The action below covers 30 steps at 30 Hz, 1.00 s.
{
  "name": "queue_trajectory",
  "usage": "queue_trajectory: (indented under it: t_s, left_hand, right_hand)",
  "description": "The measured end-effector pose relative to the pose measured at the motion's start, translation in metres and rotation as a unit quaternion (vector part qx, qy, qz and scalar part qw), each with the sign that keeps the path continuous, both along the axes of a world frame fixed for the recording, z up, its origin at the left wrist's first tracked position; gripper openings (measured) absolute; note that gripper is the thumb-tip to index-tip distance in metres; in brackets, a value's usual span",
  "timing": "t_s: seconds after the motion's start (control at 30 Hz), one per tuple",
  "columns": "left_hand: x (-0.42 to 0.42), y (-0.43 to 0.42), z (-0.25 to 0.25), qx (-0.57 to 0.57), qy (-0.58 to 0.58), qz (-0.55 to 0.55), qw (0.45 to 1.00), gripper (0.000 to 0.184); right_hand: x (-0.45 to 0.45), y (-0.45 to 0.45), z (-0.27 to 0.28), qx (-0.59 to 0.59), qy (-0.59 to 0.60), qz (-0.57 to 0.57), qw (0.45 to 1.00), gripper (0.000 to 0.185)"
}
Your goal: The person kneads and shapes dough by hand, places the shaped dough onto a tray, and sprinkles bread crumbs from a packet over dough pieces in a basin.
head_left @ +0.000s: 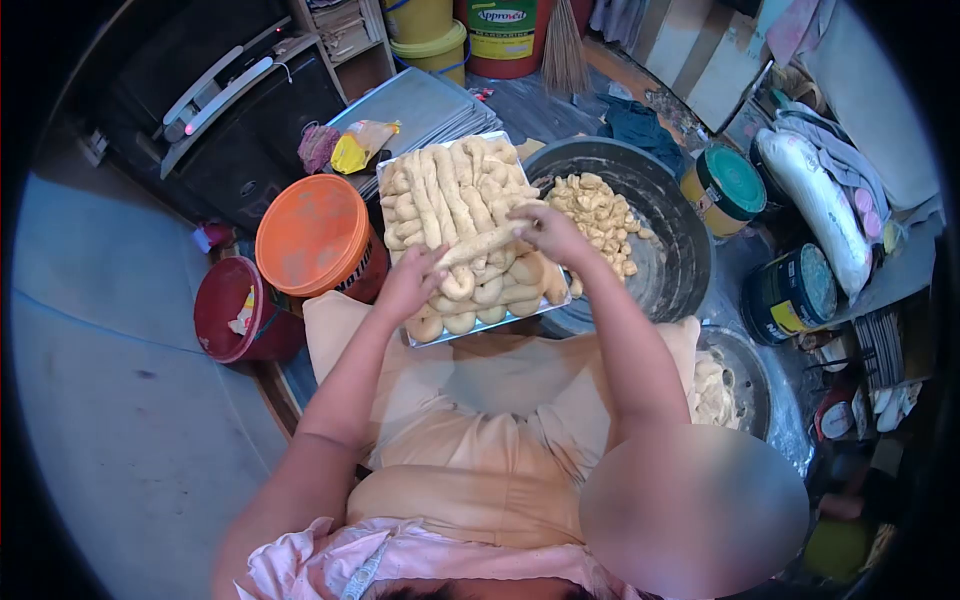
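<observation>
A pale rope of dough stretches between my two hands, over a tray. My left hand pinches its lower left end, and my right hand grips the upper right end. Beneath them, the white-edged tray is piled with dough: long strips lie across the upper part and rounded, twisted pieces fill the near side. Just right of the tray, a large grey basin holds a heap of small dough lumps, partly behind my right forearm.
An orange lidded bucket and a dark red pail stand at left. Stacked trays lie behind. Several tubs, including a green-lidded one, line the right side. Another basin with pale dough is near my right elbow.
</observation>
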<state>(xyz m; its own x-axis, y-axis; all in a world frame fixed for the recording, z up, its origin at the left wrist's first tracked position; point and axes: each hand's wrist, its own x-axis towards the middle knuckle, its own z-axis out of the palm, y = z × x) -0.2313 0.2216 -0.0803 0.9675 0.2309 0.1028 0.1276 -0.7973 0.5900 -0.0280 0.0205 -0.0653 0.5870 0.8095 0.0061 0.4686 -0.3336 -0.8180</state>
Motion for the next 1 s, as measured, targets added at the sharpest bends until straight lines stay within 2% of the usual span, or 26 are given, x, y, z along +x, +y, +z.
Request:
queue_trajectory:
  t_s: [0.03, 0.1, 0.13, 0.23, 0.27, 0.33, 0.37, 0.43, 0.47, 0.5, 0.57, 0.6, 0.63, 0.7, 0.73, 0.77, 0.83, 0.87, 0.9, 0.93, 0.97, 1.0]
  left_hand:
    - [-0.004, 0.001, -0.012, 0.016, -0.029, 0.011, 0.999, 0.044]
    - [-0.007, -0.002, -0.026, 0.047, -0.087, 0.024, 0.995, 0.042]
    - [-0.007, -0.007, -0.022, 0.045, -0.077, 0.035, 0.995, 0.044]
    - [-0.003, -0.009, -0.015, -0.003, 0.0, 0.06, 0.998, 0.045]
    - [-0.002, -0.007, -0.015, 0.018, 0.046, 0.055, 0.997, 0.051]
    - [0.001, -0.014, -0.02, 0.162, -0.054, 0.083, 0.982, 0.057]
    - [0.003, -0.019, -0.024, 0.23, -0.102, 0.091, 0.963, 0.059]
    - [0.021, -0.028, -0.01, 0.262, -0.092, 0.03, 0.96, 0.066]
    - [0.034, -0.034, -0.005, 0.24, -0.104, 0.006, 0.965, 0.067]
    - [0.048, -0.04, -0.001, 0.216, -0.117, -0.021, 0.969, 0.067]
    - [0.07, -0.055, 0.005, 0.241, -0.026, -0.045, 0.969, 0.07]
    - [0.079, -0.045, -0.002, 0.186, 0.036, -0.055, 0.98, 0.071]
    - [0.089, -0.042, -0.006, 0.136, 0.099, -0.061, 0.984, 0.072]
    - [0.099, -0.075, 0.017, 0.292, 0.096, -0.01, 0.952, 0.072]
    - [0.103, -0.092, 0.033, 0.368, 0.09, 0.018, 0.925, 0.072]
    - [0.109, -0.111, 0.045, 0.333, 0.039, -0.034, 0.941, 0.072]
    - [0.125, -0.159, 0.065, 0.25, -0.059, -0.127, 0.958, 0.072]
    - [0.133, -0.191, 0.078, 0.211, -0.081, -0.178, 0.958, 0.071]
    - [0.141, -0.226, 0.091, 0.17, -0.103, -0.225, 0.954, 0.071]
    - [0.149, -0.26, 0.101, 0.181, -0.123, -0.257, 0.941, 0.071]
    - [0.154, -0.292, 0.107, 0.192, -0.14, -0.289, 0.927, 0.071]
    - [0.159, -0.322, 0.108, 0.193, -0.157, -0.314, 0.916, 0.071]
  right_hand:
    - [-0.001, 0.009, -0.021, -0.024, -0.035, -0.019, 0.999, 0.029]
    - [0.0, 0.017, -0.04, 0.021, -0.114, -0.056, 0.992, 0.027]
    - [-0.001, 0.018, -0.041, 0.041, -0.153, -0.077, 0.984, 0.027]
    - [0.003, 0.022, -0.027, 0.092, -0.095, -0.113, 0.985, 0.026]
    - [0.004, 0.021, -0.024, 0.071, -0.089, -0.098, 0.989, 0.027]
    - [0.002, 0.019, -0.023, 0.031, -0.069, -0.068, 0.995, 0.027]
    - [0.003, 0.019, -0.024, 0.042, -0.11, -0.077, 0.99, 0.029]
    - [0.01, 0.015, -0.016, 0.052, -0.161, -0.098, 0.981, 0.031]
    - [0.014, 0.012, -0.011, 0.123, -0.163, -0.101, 0.974, 0.032]
    - [0.019, 0.008, -0.004, 0.147, -0.144, -0.098, 0.974, 0.029]
    - [0.018, -0.023, 0.034, 0.162, -0.183, -0.11, 0.963, 0.029]
    - [0.024, -0.038, 0.04, 0.182, -0.219, -0.128, 0.95, 0.031]
    - [0.025, -0.064, 0.052, 0.202, -0.195, -0.155, 0.947, 0.031]
    - [0.017, -0.116, 0.069, 0.253, -0.143, -0.206, 0.934, 0.03]
    - [0.014, -0.148, 0.065, 0.296, -0.067, -0.228, 0.925, 0.03]
    - [0.009, -0.181, 0.059, 0.338, 0.01, -0.246, 0.909, 0.03]
    - [0.022, -0.24, -0.02, 0.393, 0.009, -0.362, 0.845, 0.029]
    - [0.008, -0.271, -0.044, 0.362, 0.073, -0.46, 0.807, 0.028]
    - [-0.002, -0.302, -0.086, 0.334, 0.062, -0.53, 0.777, 0.03]
    - [-0.013, -0.333, -0.128, 0.265, 0.112, -0.593, 0.752, 0.032]
    - [-0.023, -0.365, -0.199, 0.231, 0.078, -0.622, 0.744, 0.036]
    - [-0.047, -0.383, -0.22, 0.103, 0.068, -0.675, 0.727, 0.039]
